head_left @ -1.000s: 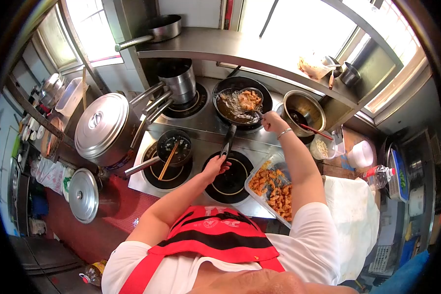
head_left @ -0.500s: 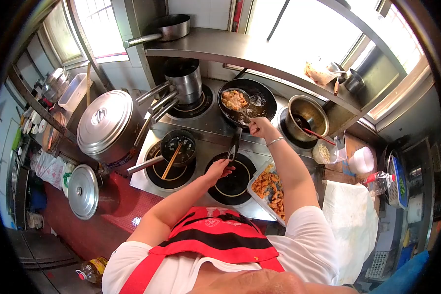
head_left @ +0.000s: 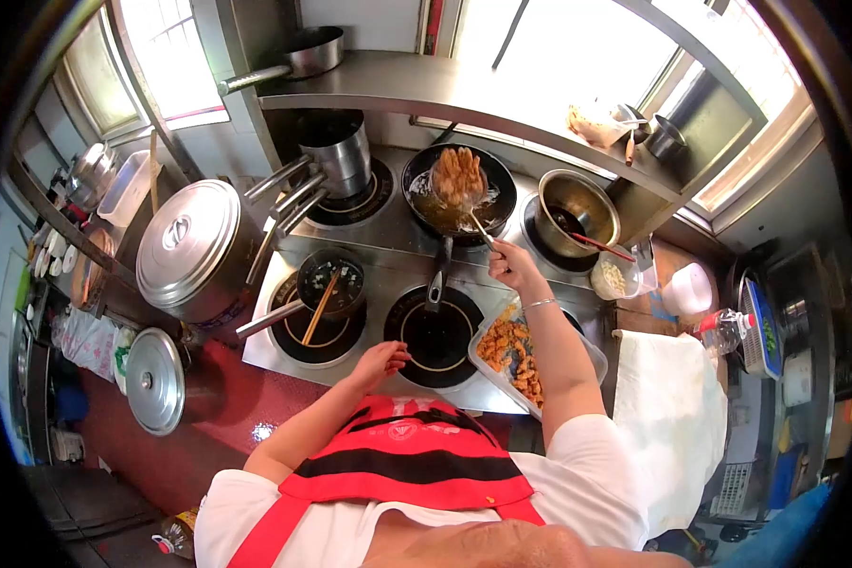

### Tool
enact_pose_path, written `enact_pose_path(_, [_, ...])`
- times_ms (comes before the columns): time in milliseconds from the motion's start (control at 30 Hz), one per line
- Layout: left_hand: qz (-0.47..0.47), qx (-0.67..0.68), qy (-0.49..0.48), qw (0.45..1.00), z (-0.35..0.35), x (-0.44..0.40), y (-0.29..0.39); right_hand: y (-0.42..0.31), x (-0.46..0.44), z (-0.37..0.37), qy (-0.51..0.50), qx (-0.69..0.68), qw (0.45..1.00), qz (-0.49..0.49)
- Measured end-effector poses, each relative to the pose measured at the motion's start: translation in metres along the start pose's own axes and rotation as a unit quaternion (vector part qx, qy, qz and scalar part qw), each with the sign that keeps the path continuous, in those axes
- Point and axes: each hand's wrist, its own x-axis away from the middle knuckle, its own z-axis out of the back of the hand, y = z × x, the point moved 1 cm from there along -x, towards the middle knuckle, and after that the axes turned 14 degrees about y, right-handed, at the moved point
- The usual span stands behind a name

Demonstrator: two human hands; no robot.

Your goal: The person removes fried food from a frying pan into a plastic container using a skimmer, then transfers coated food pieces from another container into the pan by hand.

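Observation:
My right hand [head_left: 514,264] is closed on the handle of a strainer ladle [head_left: 478,225]. Browned fried pieces [head_left: 458,177] fill the ladle, which is over a black frying pan [head_left: 415,194] with oil in it. My left hand [head_left: 384,361] is off the pan handle [head_left: 438,275], near the front edge of the stove, its fingers loosely curled and holding nothing. A clear tray [head_left: 487,361] of orange-brown pieces [head_left: 512,352] lies beneath my right forearm.
On the stove [head_left: 374,241] are stacked saucepans [head_left: 336,151], a small pan [head_left: 312,275] with chopsticks [head_left: 323,305] and a metal bowl [head_left: 594,204]. A large lidded pot [head_left: 189,237] stands left. At right are a white cloth [head_left: 667,417] and a bottle [head_left: 722,331].
The ladle has come up from the oil with the fried pieces heaped in it. My left hand has let go of the pan handle and moved back toward my body.

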Motion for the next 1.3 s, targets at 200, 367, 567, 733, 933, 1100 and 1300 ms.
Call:
enact_pose_path(200, [0.037, 0.049, 0.052, 0.997, 0.042, 0.026, -0.026, 0.006, 0.006, 0.0, 0.017, 0.036, 0.999, 0.036])
enact_pose_path(367, [0.031, 0.087, 0.068, 0.993, 0.058, 0.054, -0.032, 0.017, 0.001, 0.01, 0.039, 0.069, 0.991, 0.106])
enact_pose_path(567, [0.044, 0.084, 0.105, 0.99, 0.055, 0.069, -0.023, 0.019, -0.007, -0.002, 0.087, 0.064, 0.99, 0.093])
enact_pose_path(733, [0.055, 0.104, 0.105, 0.987, 0.056, 0.07, -0.026, 0.02, -0.007, -0.007, 0.065, -0.042, 0.995, 0.055])
enact_pose_path(933, [0.065, 0.074, 0.127, 0.987, 0.059, 0.074, -0.04, 0.019, 0.004, -0.002, 0.057, -0.003, 0.994, 0.094])
enact_pose_path(1100, [0.04, 0.05, 0.106, 0.992, 0.058, 0.079, -0.036, -0.004, 0.014, -0.009, 0.047, -0.025, 0.996, 0.076])
enact_pose_path(1300, [0.033, 0.005, 0.109, 0.994, 0.053, 0.079, -0.034, -0.034, 0.058, -0.027, 0.01, 0.031, 0.985, 0.167])
